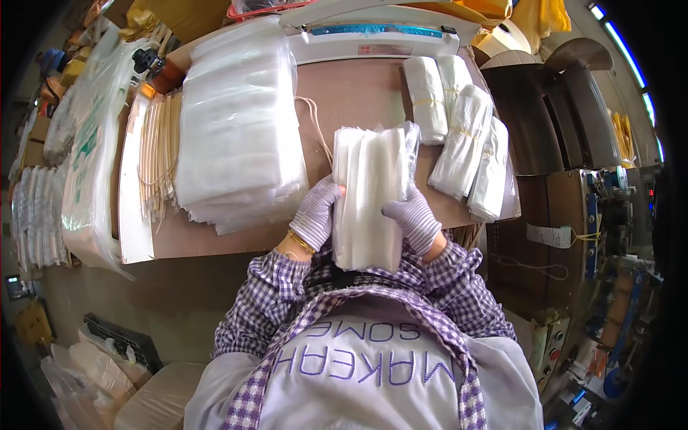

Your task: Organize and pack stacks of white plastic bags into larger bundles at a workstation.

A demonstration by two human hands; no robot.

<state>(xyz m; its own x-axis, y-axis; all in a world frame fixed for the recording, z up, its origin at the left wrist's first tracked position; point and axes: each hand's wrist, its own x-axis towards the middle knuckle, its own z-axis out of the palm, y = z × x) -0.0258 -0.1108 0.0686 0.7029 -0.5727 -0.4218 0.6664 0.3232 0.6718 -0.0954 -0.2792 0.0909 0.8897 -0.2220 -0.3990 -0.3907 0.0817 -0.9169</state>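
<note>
Head view
Surface: brown worktable (358, 93), white sealing machine (380, 39) at its far edge
Bags: flat stack (240, 129) left (clear plastic), banded rolls (462, 122) right
Grip: left hand (315, 213) and right hand (412, 218), gloved, clamp upright bundle of bags (369, 197) at table's near edge

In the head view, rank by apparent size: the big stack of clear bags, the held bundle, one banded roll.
1. Stack of clear bags, largest.
2. Held bundle, though it sits nearer the camera.
3. Banded roll, smallest.
</note>
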